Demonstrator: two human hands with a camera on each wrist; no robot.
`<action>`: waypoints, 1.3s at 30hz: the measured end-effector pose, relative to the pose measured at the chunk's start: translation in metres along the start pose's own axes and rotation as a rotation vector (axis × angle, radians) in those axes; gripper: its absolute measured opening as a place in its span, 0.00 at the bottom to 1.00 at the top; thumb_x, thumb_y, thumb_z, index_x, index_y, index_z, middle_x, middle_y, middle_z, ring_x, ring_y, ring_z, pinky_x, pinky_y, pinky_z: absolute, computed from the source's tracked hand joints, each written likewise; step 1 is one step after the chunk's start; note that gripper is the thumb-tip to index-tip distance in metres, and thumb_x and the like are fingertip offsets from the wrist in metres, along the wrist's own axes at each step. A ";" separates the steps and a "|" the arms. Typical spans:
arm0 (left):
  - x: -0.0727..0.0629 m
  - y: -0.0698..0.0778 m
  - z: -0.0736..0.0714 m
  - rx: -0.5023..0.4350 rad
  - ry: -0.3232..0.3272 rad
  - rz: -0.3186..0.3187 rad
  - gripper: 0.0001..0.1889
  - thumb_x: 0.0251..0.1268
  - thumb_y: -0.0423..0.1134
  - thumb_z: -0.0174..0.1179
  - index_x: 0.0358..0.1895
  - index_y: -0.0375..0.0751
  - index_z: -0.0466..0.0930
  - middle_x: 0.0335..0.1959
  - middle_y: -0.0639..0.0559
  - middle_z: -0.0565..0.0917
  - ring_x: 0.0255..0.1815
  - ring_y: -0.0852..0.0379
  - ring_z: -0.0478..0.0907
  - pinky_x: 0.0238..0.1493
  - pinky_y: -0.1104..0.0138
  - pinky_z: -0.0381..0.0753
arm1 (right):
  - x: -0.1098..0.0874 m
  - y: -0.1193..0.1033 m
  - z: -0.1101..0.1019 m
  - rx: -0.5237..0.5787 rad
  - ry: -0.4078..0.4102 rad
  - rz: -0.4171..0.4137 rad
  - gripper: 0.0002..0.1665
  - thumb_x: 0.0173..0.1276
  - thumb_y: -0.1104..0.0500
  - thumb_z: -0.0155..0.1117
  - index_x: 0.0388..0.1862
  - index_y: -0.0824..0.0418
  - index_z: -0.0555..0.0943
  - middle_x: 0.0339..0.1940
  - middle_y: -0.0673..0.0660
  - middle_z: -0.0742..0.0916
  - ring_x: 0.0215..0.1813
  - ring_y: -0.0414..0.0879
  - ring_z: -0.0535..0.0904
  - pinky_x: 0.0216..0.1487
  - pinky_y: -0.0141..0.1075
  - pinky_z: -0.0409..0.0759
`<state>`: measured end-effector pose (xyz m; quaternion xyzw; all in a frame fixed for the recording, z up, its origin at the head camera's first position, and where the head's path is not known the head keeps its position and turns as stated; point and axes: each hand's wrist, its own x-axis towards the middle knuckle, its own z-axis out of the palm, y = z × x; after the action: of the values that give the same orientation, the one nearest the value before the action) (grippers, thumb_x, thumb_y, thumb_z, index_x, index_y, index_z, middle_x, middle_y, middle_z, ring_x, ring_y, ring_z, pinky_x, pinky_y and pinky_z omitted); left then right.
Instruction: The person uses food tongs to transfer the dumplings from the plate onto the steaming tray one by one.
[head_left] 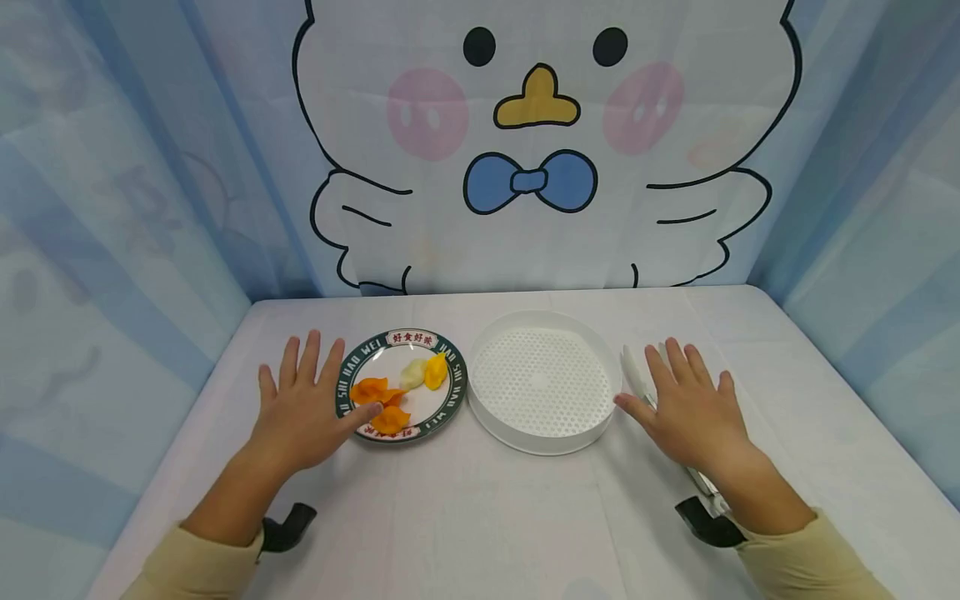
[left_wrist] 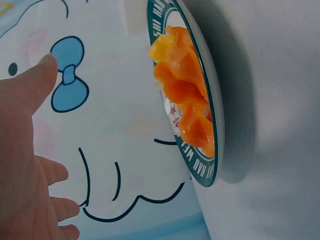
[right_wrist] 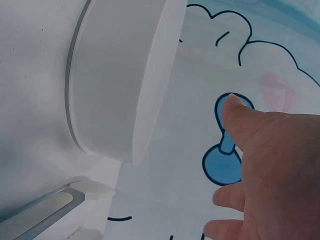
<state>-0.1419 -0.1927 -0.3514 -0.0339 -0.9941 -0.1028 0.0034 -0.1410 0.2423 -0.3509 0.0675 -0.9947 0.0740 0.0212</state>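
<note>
My left hand (head_left: 303,421) is held with fingers spread at the left of a green-rimmed plate (head_left: 431,406), its thumb overlapping the plate's edge in the head view. On the plate lie several orange dumpling-shaped pieces (left_wrist: 182,82), a yellow one (head_left: 435,372) and a pale one (head_left: 412,374). A round white steamer tray (head_left: 543,383) with a perforated floor stands to the right of the plate. Over a pair of tongs (head_left: 634,375) with whitish tips, my right hand (head_left: 697,421) also spreads its fingers, partly hiding them. Neither hand holds anything.
A white cloth covers the table (head_left: 480,525). Behind it hangs a curtain (head_left: 540,250) printed with a cartoon bird, and blue curtains close in both sides. Black wrist mounts (head_left: 288,528) stick out below each hand.
</note>
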 end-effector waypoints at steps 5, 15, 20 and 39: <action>0.000 0.000 0.001 -0.006 0.004 0.004 0.55 0.62 0.65 0.61 0.80 0.33 0.46 0.79 0.29 0.36 0.78 0.29 0.29 0.68 0.30 0.29 | 0.001 0.000 0.000 0.001 -0.003 0.001 0.54 0.72 0.33 0.55 0.78 0.72 0.55 0.78 0.76 0.54 0.78 0.72 0.44 0.65 0.77 0.41; 0.001 -0.003 0.006 -0.055 0.041 0.017 0.54 0.62 0.64 0.63 0.79 0.33 0.47 0.79 0.29 0.39 0.77 0.28 0.36 0.69 0.30 0.40 | 0.005 0.007 0.002 0.023 0.093 0.010 0.52 0.70 0.38 0.61 0.76 0.75 0.58 0.74 0.79 0.59 0.72 0.77 0.55 0.64 0.75 0.55; 0.002 -0.010 0.011 -0.165 0.073 -0.003 0.53 0.61 0.61 0.66 0.79 0.33 0.49 0.79 0.29 0.41 0.76 0.27 0.44 0.66 0.30 0.55 | 0.007 0.017 0.003 0.145 0.199 0.034 0.48 0.68 0.46 0.67 0.73 0.77 0.61 0.71 0.80 0.64 0.67 0.78 0.63 0.57 0.74 0.66; 0.010 -0.042 0.033 -0.511 0.011 -0.193 0.40 0.66 0.48 0.67 0.77 0.42 0.61 0.73 0.28 0.59 0.67 0.32 0.66 0.56 0.45 0.79 | -0.012 0.068 0.031 0.314 0.029 0.195 0.58 0.65 0.34 0.65 0.71 0.79 0.59 0.65 0.81 0.70 0.60 0.76 0.72 0.49 0.68 0.76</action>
<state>-0.1544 -0.2265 -0.3919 0.0619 -0.9344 -0.3506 -0.0097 -0.1394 0.3055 -0.3917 -0.0280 -0.9724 0.2311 0.0174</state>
